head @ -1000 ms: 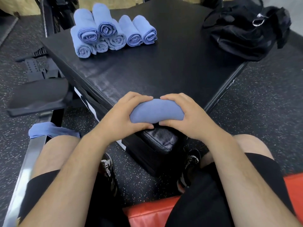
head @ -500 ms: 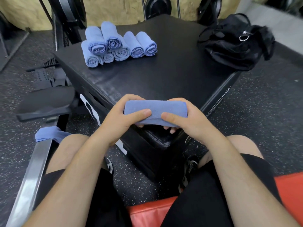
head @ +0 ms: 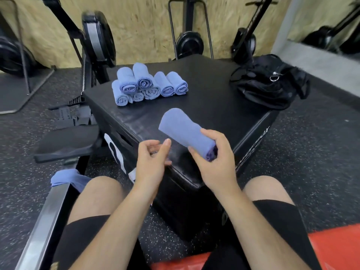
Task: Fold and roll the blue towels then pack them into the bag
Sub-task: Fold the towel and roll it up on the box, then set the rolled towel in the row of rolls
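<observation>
We see the left hand [head: 153, 164] has let go, fingers [head: 166, 148] loosely spread, empty. The right hand [head: 220, 164] alone grips the rolled towel [head: 181, 127] by its near end, raised over the surface [head: 214, 106] toward the pile of rolled towels [head: 148, 84]; the bag [head: 268, 86] lies far right.

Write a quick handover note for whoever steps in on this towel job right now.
The right hand grips a rolled blue towel above the black box.
The left hand is open, holding nothing.
Done: a pile of rolled towels sits on the box's far left.
Left: roll the loose blue towel draped over the rail by the left knee, then pack every roll into the black bag on the box's far right corner.
</observation>
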